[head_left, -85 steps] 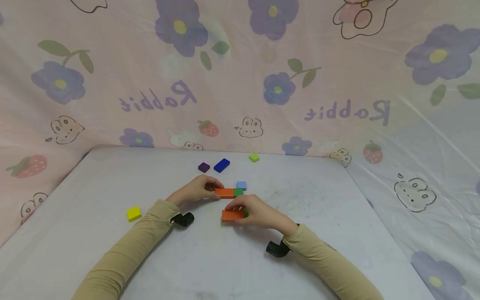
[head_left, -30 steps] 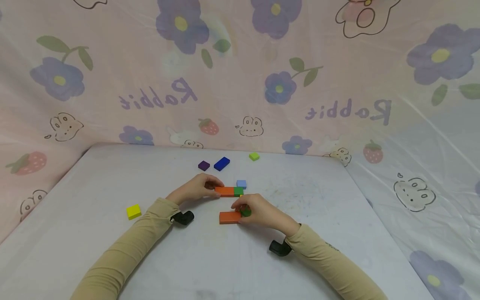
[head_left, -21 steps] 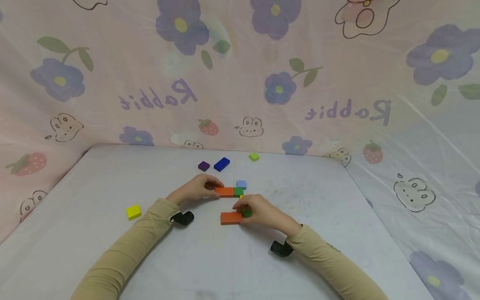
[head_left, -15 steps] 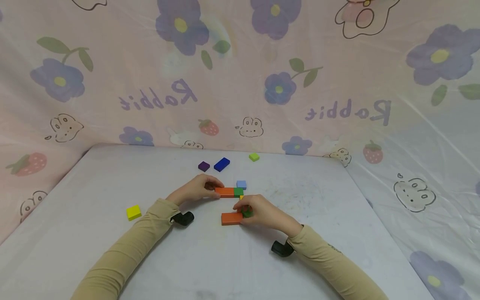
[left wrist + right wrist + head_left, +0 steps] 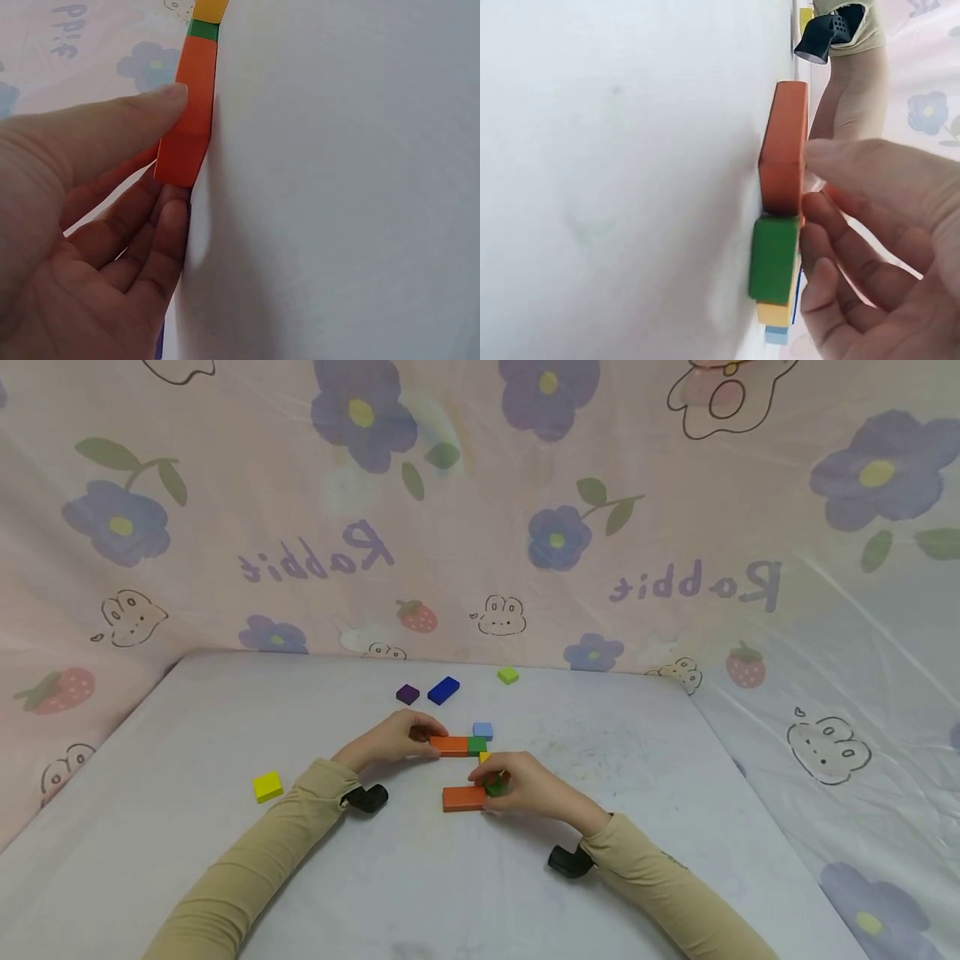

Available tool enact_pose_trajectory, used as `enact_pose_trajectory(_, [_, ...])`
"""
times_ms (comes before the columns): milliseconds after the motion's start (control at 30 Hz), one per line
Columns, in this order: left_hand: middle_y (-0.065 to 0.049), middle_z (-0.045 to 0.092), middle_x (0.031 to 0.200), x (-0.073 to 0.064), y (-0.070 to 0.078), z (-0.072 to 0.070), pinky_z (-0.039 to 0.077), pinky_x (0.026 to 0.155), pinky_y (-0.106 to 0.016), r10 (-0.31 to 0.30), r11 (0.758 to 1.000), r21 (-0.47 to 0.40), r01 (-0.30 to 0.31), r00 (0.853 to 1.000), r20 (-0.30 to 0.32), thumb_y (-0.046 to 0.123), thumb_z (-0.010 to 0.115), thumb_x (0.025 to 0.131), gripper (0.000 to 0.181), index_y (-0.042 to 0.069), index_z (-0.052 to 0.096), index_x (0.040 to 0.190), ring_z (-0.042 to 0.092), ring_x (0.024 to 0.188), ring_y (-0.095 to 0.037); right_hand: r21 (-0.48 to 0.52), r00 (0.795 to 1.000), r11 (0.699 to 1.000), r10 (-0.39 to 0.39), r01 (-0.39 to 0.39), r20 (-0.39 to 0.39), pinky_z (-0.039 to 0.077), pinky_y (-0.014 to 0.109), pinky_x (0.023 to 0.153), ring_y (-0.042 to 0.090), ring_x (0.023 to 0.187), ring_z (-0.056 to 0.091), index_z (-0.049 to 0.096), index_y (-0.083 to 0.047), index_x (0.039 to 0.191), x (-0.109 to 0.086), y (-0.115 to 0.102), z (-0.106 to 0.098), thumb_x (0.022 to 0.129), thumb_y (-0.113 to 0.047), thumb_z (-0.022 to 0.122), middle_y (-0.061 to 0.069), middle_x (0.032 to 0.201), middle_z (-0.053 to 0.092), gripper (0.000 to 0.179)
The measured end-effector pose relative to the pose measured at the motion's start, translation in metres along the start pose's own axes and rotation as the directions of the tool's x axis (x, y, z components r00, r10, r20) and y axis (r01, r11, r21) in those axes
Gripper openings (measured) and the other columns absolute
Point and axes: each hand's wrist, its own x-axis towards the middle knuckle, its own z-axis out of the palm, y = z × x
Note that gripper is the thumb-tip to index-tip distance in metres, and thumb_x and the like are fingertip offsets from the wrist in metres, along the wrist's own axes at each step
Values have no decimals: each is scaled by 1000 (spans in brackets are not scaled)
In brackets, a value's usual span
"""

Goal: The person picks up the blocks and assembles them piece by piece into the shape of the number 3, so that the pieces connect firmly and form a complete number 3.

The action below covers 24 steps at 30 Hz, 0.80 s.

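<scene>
My left hand pinches a flat orange block between thumb and fingers. A small green block adjoins its right end. Nearer me, my right hand is at the right end of a second orange-red block. In the right wrist view, the thumb touches that orange-red block, with curled fingers close behind it. Another green block sits against its end, partly covered by my hand in the head view. A yellow-orange block shows between the two green ones, its lower part hidden.
A light blue block is just beyond the far green one. Farther back lie a purple block, a dark blue block and a lime block. A yellow block lies left of my left forearm, on the white table.
My right hand has shifted right along the near orange-red block, uncovering more of it and the yellow-orange block. That block slid slightly left, then back right. My left hand has stayed put.
</scene>
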Motion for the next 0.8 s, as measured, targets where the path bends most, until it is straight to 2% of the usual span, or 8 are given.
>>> enact_pose_trajectory(300, [0, 66, 110, 0, 0, 0, 46, 93, -33, 3, 1000, -11, -3, 1000, -1, 13, 76, 82, 32, 9, 68, 113, 58, 100, -16, -12, 1000, 1000, -29, 28, -13, 50, 34, 73, 18, 84, 59, 70, -6, 106, -1, 5, 1, 78, -6, 78, 2, 99, 66, 29])
enact_pose_trajectory(800, [-1, 65, 109, 0, 2, 1, 47, 90, -32, -9, 1000, -4, 9, 1000, -5, 12, 77, 82, 36, 6, 67, 116, 58, 97, -16, -14, 1000, 1000, -7, 6, -2, 51, 30, 72, 17, 82, 58, 71, -7, 105, 1, 7, 2, 78, -5, 77, 2, 97, 64, 27])
